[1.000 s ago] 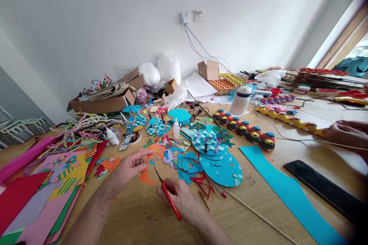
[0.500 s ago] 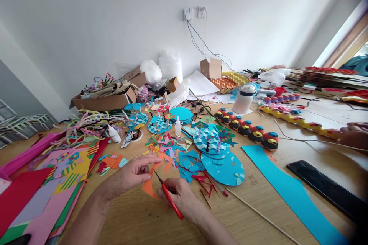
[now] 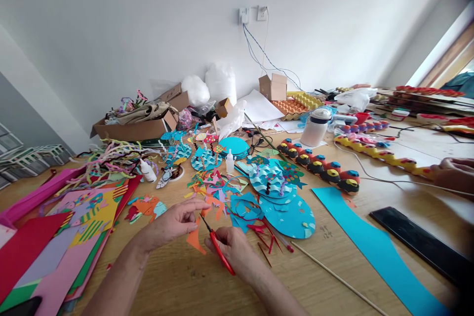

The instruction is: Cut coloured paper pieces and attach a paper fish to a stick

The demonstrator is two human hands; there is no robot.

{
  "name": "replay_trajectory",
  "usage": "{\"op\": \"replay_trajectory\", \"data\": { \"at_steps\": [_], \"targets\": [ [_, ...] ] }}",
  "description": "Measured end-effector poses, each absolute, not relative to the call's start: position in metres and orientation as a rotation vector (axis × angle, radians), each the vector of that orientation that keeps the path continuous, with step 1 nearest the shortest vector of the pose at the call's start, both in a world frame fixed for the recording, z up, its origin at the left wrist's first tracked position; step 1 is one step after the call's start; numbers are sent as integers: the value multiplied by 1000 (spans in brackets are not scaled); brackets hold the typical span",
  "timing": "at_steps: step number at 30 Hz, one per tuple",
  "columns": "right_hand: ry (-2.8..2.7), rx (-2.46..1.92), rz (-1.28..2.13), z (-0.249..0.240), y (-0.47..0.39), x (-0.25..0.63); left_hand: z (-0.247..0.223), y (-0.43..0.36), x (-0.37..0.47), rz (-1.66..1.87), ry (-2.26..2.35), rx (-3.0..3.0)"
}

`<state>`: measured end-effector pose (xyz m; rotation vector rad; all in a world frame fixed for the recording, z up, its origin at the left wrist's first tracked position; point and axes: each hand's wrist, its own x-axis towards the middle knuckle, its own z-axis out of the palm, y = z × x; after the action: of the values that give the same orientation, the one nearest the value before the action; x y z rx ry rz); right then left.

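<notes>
My left hand (image 3: pixel 180 219) pinches a piece of orange paper (image 3: pixel 195 240) between thumb and fingers over the front of the table. Closed around the red handles of a pair of scissors (image 3: pixel 221 255) is my right hand (image 3: pixel 234 249), just right of the paper. The dark blades point up and left and meet the orange paper near my left fingertips. Behind my hands lie colourful paper scraps (image 3: pixel 213 182) and cut blue paper (image 3: pixel 244 207).
Stacked coloured sheets (image 3: pixel 55 252) lie left; blue discs (image 3: pixel 289 215), a thin stick (image 3: pixel 336 276), a blue strip (image 3: pixel 374 247) and a black phone (image 3: pixel 418 237) lie right. Another person's hand (image 3: pixel 454 173) touches a yellow egg-carton strip (image 3: pixel 392 158) at far right.
The orange paper and the scissors have shifted slightly, and the paper hangs at a different angle. The other person's hand has moved a little left at the yellow strip.
</notes>
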<state>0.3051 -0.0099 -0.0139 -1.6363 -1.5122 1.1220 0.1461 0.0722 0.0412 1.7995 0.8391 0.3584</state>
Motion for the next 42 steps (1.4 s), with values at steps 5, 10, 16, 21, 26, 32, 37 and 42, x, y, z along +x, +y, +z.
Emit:
{"op": "replay_trajectory", "data": {
  "at_steps": [5, 10, 16, 21, 26, 32, 37, 42],
  "targets": [
    [-1369, -1628, 1124, -18, -6, 306, 37, 75, 152, 561, 1004, 1692],
    [-1024, -1262, 1271, -10, -4, 306, 29, 73, 158, 817, 1040, 1674],
    [-771, -1031, 1387, -3, -8, 305, 20, 56, 168, 920, 1065, 1752],
    [-738, -976, 1315, -2, -8, 308, 22, 43, 170, 966, 1024, 1497],
    [-792, -989, 1272, -1, -6, 309, 22, 36, 159, 668, 986, 1435],
    [-885, -1075, 1282, 0, -6, 307, 14, 41, 158, 580, 1012, 1605],
    [-964, -1173, 1171, 3, -9, 309, 20, 42, 158, 671, 1055, 1604],
    [-1158, -1272, 1278, 7, -15, 304, 41, 41, 154, 930, 1073, 1415]
  ]
}}
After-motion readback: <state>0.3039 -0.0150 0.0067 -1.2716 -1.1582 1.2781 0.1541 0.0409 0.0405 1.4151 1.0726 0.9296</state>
